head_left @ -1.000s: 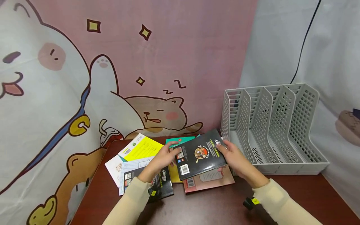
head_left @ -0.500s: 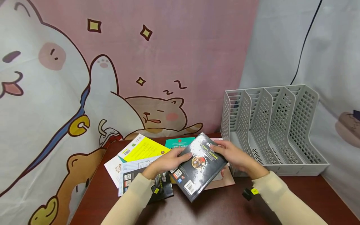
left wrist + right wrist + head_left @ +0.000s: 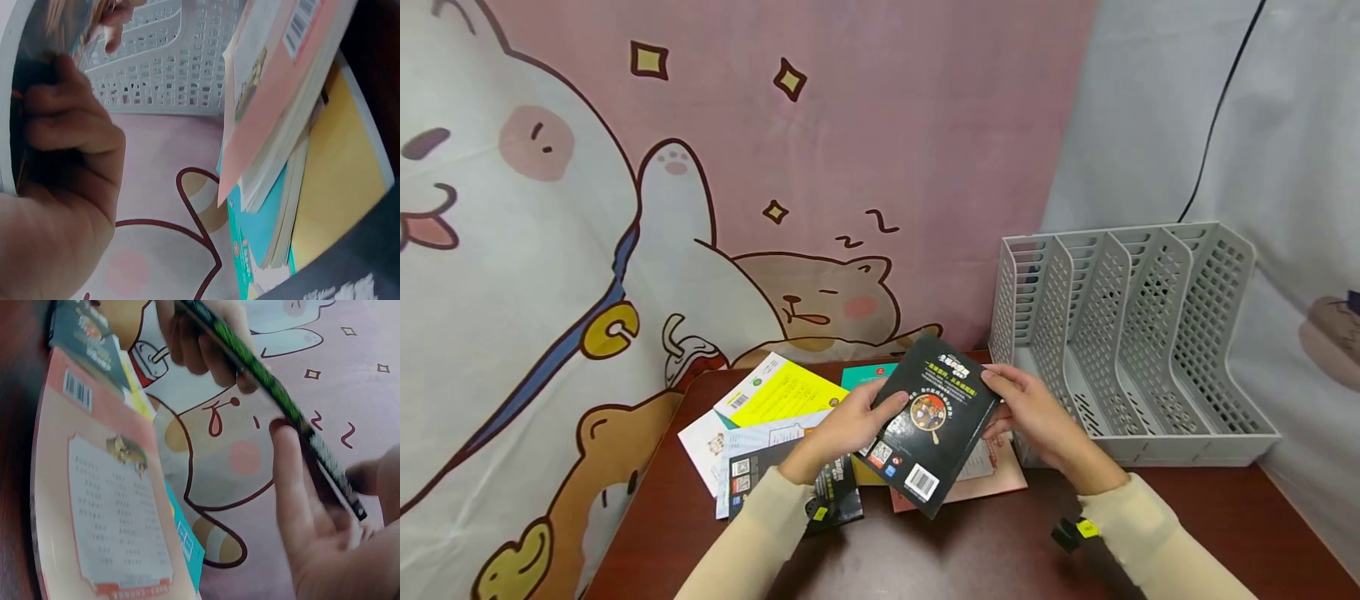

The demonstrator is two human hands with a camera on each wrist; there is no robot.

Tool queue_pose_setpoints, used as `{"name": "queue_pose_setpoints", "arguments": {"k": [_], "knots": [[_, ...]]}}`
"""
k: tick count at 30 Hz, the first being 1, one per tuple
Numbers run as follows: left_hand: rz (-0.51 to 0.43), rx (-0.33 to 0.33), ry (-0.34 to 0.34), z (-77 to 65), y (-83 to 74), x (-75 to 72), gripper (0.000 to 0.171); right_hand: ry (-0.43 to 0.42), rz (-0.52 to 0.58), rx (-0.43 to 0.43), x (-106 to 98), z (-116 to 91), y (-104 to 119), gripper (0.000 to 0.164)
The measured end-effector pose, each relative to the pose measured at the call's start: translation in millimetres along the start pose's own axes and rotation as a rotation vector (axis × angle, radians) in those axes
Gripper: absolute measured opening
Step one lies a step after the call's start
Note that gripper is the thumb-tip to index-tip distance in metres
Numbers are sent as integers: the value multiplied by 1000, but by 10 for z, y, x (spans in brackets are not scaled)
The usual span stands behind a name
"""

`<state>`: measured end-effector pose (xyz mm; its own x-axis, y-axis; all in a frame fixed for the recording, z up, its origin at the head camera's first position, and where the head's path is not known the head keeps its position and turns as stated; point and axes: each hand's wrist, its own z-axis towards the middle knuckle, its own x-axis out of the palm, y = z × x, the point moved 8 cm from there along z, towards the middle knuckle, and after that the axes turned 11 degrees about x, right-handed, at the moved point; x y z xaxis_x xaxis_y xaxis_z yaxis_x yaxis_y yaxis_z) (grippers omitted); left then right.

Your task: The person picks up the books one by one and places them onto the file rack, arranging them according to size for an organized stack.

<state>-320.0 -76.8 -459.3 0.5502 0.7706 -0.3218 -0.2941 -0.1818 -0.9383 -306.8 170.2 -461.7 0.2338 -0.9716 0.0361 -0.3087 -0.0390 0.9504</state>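
A thin black book (image 3: 943, 442) is held up at a tilt over the pile, its back cover with a round food picture and barcode towards the head camera. My left hand (image 3: 853, 421) grips its left edge, thumb on the cover and fingers underneath. At the upper right edge, my right hand (image 3: 1033, 417) pinches it between thumb and fingers. The right wrist view shows the book's green-and-black spine (image 3: 275, 390) edge-on between both hands. Below lies a pink book (image 3: 1000, 483) with a white text panel, on top of other books.
Left on the table (image 3: 1000, 558) are a second black book (image 3: 844, 500), a yellow-covered book (image 3: 782, 392) and white ones, overlapping. A teal book (image 3: 865, 375) lies behind. A grey slotted file rack (image 3: 1165, 450) with upright dividers stands at the right, against the cloth backdrop.
The black book has turned clockwise from lying crosswise to more upright, its barcode corner now nearer the body. Both hands have shifted their grip along its edges.
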Motion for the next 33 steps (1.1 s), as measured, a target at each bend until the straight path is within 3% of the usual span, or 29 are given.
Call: {"name": "queue_pose_setpoints", "arguments": {"k": [7, 11, 15, 25, 33], "knots": [[-26, 24, -126, 22, -12, 28, 42, -39, 102, 70, 38, 14, -12, 60], [-53, 22, -218, 27, -48, 96, 44, 25, 128, 93, 169, 61, -28, 60], [-50, -2, -265, 42, -55, 190, 52, 93, 171, 92, 282, 109, -27, 64], [-2, -4, -269, 68, -77, 229, 49, 77, 219, 15, 275, 101, 91, 50], [-1, 12, -219, 131, -90, 270, 48, 35, 106, -14, 166, 21, 184, 54]]}}
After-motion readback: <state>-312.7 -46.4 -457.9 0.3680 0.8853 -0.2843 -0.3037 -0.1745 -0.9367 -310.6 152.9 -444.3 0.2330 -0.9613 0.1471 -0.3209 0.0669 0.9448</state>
